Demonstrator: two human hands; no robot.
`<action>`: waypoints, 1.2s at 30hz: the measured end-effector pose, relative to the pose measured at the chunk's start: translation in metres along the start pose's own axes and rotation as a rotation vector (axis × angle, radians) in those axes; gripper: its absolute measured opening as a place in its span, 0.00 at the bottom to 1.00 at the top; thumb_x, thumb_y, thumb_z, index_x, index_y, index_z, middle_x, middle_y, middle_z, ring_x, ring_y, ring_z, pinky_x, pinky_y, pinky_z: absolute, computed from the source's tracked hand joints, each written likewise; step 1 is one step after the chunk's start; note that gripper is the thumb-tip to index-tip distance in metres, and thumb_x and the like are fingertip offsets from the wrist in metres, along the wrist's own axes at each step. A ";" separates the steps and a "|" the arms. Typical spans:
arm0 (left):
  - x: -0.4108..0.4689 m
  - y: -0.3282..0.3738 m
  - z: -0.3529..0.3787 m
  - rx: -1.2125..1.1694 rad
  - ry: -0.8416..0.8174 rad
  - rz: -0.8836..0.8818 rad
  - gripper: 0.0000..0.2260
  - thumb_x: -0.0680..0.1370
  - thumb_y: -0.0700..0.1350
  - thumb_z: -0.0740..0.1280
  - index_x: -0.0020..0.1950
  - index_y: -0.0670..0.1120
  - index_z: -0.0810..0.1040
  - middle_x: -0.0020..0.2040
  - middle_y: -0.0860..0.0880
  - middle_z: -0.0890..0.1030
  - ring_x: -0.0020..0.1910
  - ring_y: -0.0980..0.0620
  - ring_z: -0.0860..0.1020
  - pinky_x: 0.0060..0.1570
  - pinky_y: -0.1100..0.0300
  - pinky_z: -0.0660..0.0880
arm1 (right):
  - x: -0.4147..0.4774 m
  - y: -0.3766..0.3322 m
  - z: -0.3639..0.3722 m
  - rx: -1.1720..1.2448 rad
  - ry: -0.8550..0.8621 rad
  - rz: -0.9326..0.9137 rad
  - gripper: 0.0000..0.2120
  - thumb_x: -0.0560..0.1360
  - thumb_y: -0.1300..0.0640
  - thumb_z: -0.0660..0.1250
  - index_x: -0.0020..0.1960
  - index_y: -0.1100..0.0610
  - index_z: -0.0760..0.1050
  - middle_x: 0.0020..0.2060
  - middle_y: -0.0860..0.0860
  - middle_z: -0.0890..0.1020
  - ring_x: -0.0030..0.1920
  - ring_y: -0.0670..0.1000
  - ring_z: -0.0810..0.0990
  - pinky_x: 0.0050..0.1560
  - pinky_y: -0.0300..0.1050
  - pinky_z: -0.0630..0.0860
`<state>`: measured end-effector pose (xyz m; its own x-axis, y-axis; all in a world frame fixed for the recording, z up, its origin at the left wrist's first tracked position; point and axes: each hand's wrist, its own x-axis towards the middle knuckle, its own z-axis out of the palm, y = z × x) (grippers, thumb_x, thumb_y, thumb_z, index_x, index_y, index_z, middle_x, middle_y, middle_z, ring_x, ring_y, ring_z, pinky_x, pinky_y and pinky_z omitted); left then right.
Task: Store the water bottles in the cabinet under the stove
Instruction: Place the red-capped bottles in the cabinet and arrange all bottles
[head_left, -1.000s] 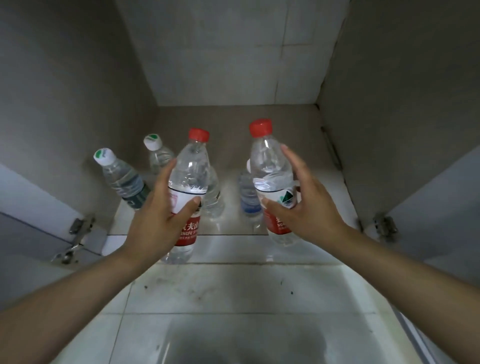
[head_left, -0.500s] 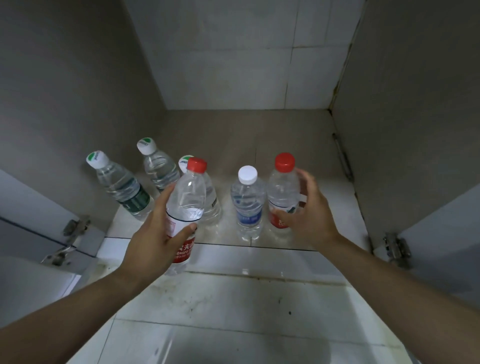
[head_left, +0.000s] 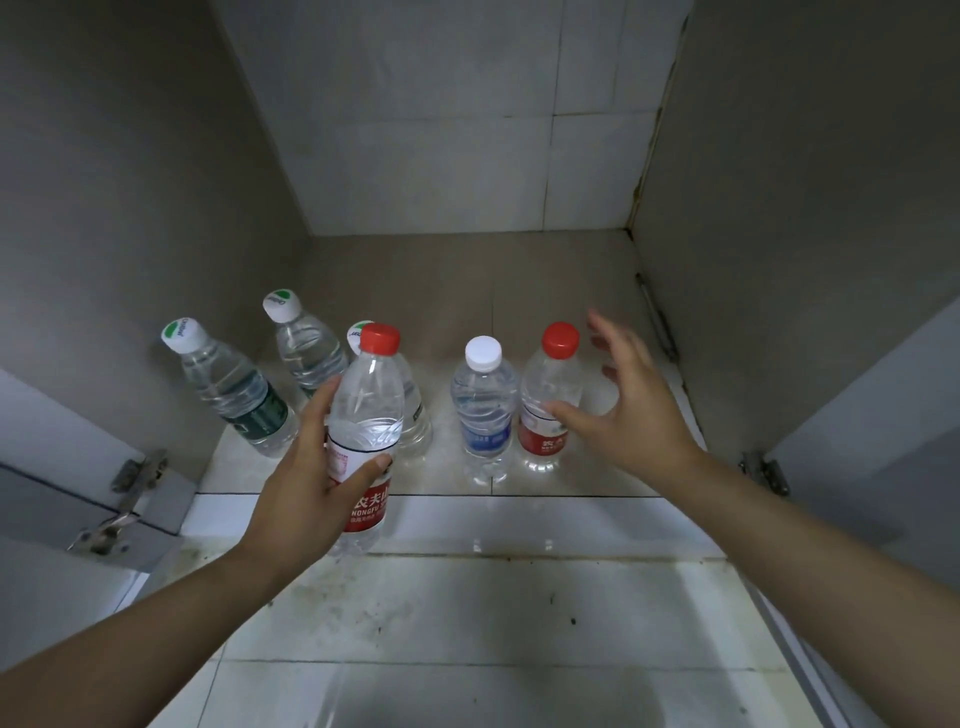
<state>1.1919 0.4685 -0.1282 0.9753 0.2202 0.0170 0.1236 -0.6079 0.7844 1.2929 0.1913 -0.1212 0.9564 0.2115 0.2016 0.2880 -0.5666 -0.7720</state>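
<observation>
Cabinet floor (head_left: 467, 270): left hand (head_left: 306, 478) grips upright bottle (head_left: 366, 415) at near edge, free floor beyond; right hand (head_left: 634, 410) spread, empty, beside standing bottles (head_left: 550, 405).

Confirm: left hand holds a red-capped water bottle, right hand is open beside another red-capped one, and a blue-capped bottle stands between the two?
One detail is wrong. The bottle between them is a white-capped bottle; only its label is blue, as the head view shows. The rest stands: the left hand has its grip on the near red-capped bottle, and the right hand is open beside the far red-capped bottle.
</observation>
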 end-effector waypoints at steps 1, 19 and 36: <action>0.000 -0.001 -0.003 0.005 0.003 0.005 0.34 0.72 0.49 0.70 0.69 0.67 0.52 0.66 0.56 0.71 0.60 0.48 0.75 0.58 0.45 0.74 | 0.000 -0.011 -0.006 -0.035 0.010 -0.042 0.43 0.65 0.48 0.75 0.73 0.50 0.57 0.71 0.49 0.63 0.68 0.44 0.64 0.66 0.40 0.64; 0.046 -0.074 -0.043 -0.066 0.131 0.002 0.35 0.70 0.49 0.72 0.70 0.62 0.55 0.67 0.53 0.71 0.62 0.49 0.73 0.58 0.46 0.73 | 0.094 -0.132 0.114 -0.417 -0.434 -0.371 0.27 0.70 0.55 0.71 0.67 0.58 0.69 0.62 0.57 0.75 0.61 0.55 0.73 0.61 0.42 0.67; 0.045 -0.104 -0.029 -0.324 0.090 0.027 0.29 0.69 0.41 0.74 0.63 0.58 0.63 0.56 0.59 0.74 0.55 0.63 0.75 0.51 0.70 0.73 | 0.088 -0.130 0.129 -0.378 -0.305 -0.262 0.22 0.68 0.56 0.73 0.60 0.56 0.74 0.55 0.53 0.78 0.52 0.52 0.77 0.49 0.37 0.68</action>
<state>1.2177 0.5640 -0.1912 0.9555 0.2827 0.0843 0.0189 -0.3437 0.9389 1.3329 0.3859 -0.0805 0.8089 0.5732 0.1311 0.5660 -0.6985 -0.4379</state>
